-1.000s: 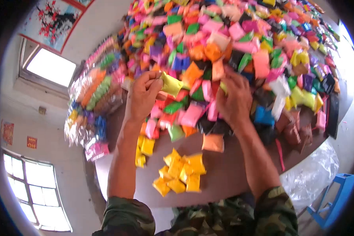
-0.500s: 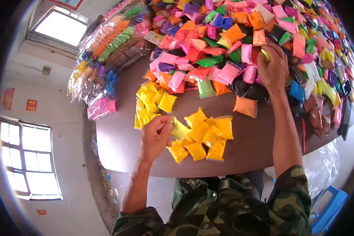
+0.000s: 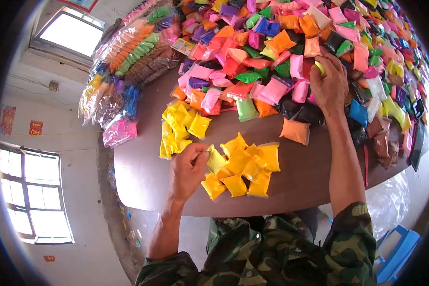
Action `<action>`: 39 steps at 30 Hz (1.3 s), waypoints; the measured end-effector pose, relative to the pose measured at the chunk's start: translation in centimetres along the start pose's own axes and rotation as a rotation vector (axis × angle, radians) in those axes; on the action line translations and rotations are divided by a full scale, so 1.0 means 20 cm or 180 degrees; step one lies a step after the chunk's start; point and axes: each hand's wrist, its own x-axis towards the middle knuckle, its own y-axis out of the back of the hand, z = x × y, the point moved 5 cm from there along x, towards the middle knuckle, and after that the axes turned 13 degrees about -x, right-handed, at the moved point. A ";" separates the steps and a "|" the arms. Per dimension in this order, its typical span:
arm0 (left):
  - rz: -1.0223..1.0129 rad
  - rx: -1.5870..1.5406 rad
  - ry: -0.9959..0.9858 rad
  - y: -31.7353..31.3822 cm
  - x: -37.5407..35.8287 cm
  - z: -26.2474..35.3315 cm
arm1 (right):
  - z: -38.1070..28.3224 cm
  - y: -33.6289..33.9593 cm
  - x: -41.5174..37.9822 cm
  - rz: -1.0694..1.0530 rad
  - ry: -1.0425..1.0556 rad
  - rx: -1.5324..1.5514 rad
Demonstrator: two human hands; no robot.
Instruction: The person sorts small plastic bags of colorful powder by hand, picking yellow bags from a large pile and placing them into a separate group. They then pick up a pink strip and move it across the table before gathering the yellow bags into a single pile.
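My left hand (image 3: 187, 169) is closed, pinching the edge of a pale yellow packet (image 3: 216, 160) between thumb and fingers. That packet is beside a group of deeper yellow packets (image 3: 240, 162) on the brown table. Just behind my left hand lies a second heap of bright yellow packets (image 3: 178, 121). Farther out on the right, my right hand (image 3: 330, 86) is closed on a yellow-green packet (image 3: 321, 68), largely covered by the fingers. It reaches into the front of a big pile of mixed-colour packets (image 3: 276, 88). What fills the packets cannot be made out.
Large clear bags of sorted packets (image 3: 133, 57) stand at the table's back left. An orange packet (image 3: 295, 131) lies in front of the pile. The brown table (image 3: 143, 176) has a curved near edge. A blue plastic object (image 3: 398, 252) is on the floor at right.
The pale yellow packet in my left hand has turned a little more upright. My right hand stays at nearly the same place in the pile. The whole view has shifted slightly.
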 end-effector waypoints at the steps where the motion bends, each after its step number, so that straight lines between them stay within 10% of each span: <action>1: 0.0020 -0.0031 -0.0030 0.00 0.00 0.00 | -0.01 0.00 0.00 0.0008 -0.0006 0.0013; 39: -0.0255 0.0445 -0.2034 -0.25 1.00 0.50 | -0.05 0.06 0.03 -0.0136 -0.0058 0.0212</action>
